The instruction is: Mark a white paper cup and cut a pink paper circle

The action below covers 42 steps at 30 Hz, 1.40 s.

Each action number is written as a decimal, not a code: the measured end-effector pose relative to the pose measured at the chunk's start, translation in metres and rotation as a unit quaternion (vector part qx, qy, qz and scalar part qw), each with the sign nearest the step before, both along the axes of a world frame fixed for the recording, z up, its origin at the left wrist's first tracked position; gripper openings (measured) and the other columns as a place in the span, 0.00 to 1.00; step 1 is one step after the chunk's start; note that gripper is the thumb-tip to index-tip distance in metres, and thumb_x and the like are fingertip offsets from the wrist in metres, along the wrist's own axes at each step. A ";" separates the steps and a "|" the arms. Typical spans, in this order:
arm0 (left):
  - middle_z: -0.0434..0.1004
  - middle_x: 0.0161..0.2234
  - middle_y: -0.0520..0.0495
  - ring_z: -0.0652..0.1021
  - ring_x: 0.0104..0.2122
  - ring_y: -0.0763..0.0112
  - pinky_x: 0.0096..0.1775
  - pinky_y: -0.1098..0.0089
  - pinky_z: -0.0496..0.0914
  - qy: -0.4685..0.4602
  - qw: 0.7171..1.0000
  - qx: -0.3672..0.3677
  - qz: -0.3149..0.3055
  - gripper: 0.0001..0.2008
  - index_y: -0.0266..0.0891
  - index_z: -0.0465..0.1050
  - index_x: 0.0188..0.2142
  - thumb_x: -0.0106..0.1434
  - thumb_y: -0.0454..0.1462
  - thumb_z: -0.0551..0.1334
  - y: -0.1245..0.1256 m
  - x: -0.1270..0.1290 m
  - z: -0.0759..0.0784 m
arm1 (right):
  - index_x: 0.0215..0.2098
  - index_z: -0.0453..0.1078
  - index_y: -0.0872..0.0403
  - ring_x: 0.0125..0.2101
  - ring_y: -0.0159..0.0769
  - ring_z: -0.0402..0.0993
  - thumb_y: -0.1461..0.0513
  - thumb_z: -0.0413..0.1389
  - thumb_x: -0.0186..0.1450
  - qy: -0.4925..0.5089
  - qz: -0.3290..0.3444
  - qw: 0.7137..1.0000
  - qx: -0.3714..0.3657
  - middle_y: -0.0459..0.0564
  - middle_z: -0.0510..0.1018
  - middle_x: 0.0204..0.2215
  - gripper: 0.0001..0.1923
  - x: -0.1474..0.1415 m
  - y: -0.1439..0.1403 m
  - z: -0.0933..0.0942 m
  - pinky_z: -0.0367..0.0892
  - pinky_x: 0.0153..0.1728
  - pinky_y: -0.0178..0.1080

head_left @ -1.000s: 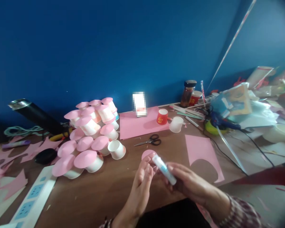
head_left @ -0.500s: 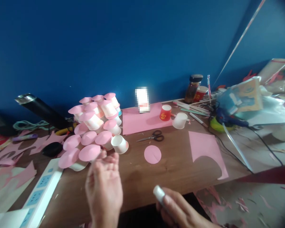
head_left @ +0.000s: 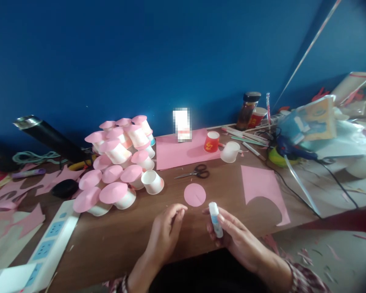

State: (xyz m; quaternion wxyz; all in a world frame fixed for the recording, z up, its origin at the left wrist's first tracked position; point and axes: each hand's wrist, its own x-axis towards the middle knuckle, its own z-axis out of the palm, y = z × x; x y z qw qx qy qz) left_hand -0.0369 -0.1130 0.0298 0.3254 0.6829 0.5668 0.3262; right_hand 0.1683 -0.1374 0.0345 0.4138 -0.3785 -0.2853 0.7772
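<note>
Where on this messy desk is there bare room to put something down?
Bare wood lies between the power strip and the left hand, and between the pink circle and cut pink sheet. The capped cups crowd the left.

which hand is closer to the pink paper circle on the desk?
Left, narrowly. The left hand has its fingertips just below-left of the pink circle; the right hand, holding the glue stick, sits below-right. Neither touches it.

Your left hand (head_left: pixel 166 228) hovers low over the near edge, fingers loosely curled, fingertips pointing forward and a little right, holding nothing. Your right hand (head_left: pixel 236 236) comes in from the lower right, wrist in a checked sleeve, fingers wrapped around a small tube, thumb along its side.
</note>
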 end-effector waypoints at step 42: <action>0.70 0.52 0.46 0.66 0.55 0.67 0.59 0.58 0.55 0.239 0.933 0.199 -0.183 0.19 0.40 0.65 0.51 0.62 0.28 0.51 0.029 -0.002 -0.035 | 0.38 0.65 0.53 0.31 0.36 0.73 0.61 0.51 0.66 -0.533 0.030 0.734 0.420 0.48 0.76 0.31 0.05 -0.003 0.055 -0.018 0.65 0.35 0.35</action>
